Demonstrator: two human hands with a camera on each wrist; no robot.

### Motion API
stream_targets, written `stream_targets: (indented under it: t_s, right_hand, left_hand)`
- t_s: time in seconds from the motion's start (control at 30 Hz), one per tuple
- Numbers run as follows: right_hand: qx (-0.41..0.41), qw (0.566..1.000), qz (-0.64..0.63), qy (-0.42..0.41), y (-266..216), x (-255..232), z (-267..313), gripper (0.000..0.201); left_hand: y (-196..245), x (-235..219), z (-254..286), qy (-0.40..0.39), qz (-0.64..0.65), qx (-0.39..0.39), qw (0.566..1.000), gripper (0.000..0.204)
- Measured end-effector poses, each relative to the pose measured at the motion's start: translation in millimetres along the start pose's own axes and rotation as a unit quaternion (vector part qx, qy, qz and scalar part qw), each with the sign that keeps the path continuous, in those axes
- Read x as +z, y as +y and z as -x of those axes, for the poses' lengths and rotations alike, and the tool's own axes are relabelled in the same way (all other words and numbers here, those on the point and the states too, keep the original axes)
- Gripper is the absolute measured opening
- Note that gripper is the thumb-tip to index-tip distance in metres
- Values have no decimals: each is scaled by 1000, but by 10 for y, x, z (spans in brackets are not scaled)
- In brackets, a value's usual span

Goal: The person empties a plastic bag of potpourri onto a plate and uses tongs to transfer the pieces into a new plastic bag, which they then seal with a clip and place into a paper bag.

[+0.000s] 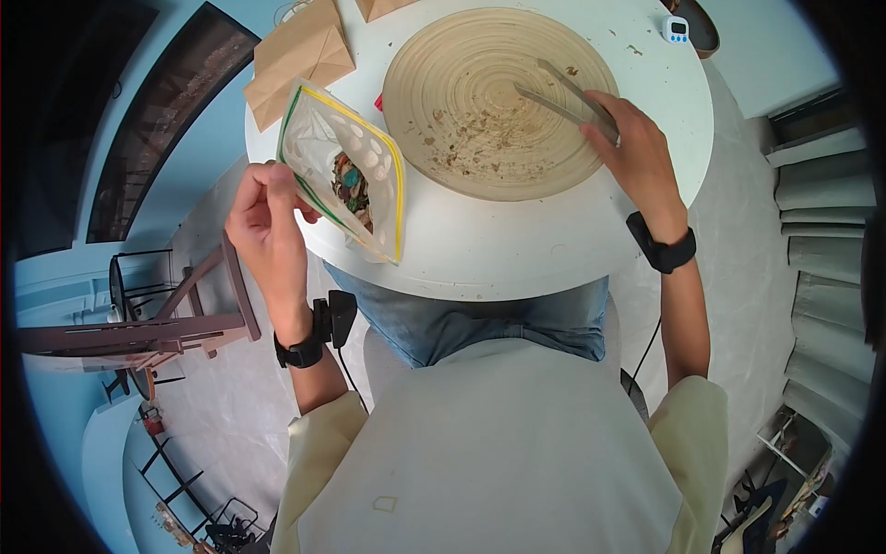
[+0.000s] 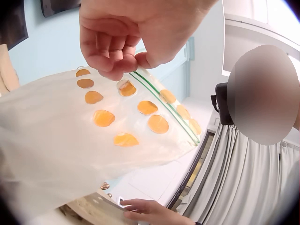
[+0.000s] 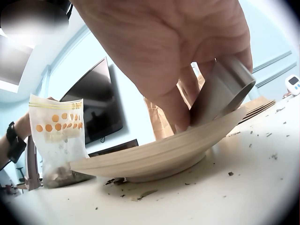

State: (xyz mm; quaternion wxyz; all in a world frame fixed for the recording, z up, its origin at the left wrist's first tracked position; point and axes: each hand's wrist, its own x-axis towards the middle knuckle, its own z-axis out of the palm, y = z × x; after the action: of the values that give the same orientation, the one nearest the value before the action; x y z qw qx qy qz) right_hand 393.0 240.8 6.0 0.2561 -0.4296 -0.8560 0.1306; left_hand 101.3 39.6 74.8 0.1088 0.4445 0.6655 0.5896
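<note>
My left hand (image 1: 270, 222) pinches the edge of a zip bag (image 1: 318, 129) between thumb and fingers, beside its green seal strip. The clear bag has orange dots and stands with its mouth spread; dried bits (image 1: 351, 187), mostly brown with a blue-green piece, lie inside. My right hand (image 1: 643, 157) grips grey metal tongs (image 1: 554, 105) near their bent end. Both tong tips are apart over the round wooden plate (image 1: 443, 55). Brown crumbs (image 1: 480, 138) are scattered across the plate, mostly on its near left part.
A brown paper bag (image 1: 300, 60) lies at the back left of the white round table (image 1: 461, 263). At the far right are a small white timer (image 1: 676, 30) and a dark round dish (image 1: 703, 35). In the right wrist view, loose flakes (image 3: 230, 174) dot the tabletop around the plate.
</note>
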Motion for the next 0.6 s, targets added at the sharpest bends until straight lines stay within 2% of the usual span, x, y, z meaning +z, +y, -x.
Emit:
stream_targets:
  t_s: [0.23,0.3,0.33,0.4,0.43,0.5,0.53,0.6]
  right_hand:
    - [4,1000,13,-17,-86,-27,-14,39]
    - [-45,996,-38,63,-161,-89,39,41]
    - [-44,996,-38,63,-236,-152,60,41]
    - [-92,982,-145,81,-469,-340,85,45]
    - [-91,982,-145,81,-595,-460,110,45]
    - [-125,978,-169,1,-814,-641,143,48]
    - [-125,978,-168,4,-864,-636,131,48]
    - [-241,957,-158,-9,-944,-612,102,44]
  left_hand:
    - [19,28,7,-24,37,3,999,22]
    - [20,40,-9,-24,34,7,999,21]
    - [25,53,-20,-25,32,10,999,21]
    - [34,85,-34,-30,34,-1,999,22]
    - [41,98,-41,-35,37,-11,999,22]
    - [53,117,-50,-42,29,-14,999,23]
    - [62,121,-56,-47,20,-17,999,24]
    - [103,121,-66,-50,6,-12,999,24]
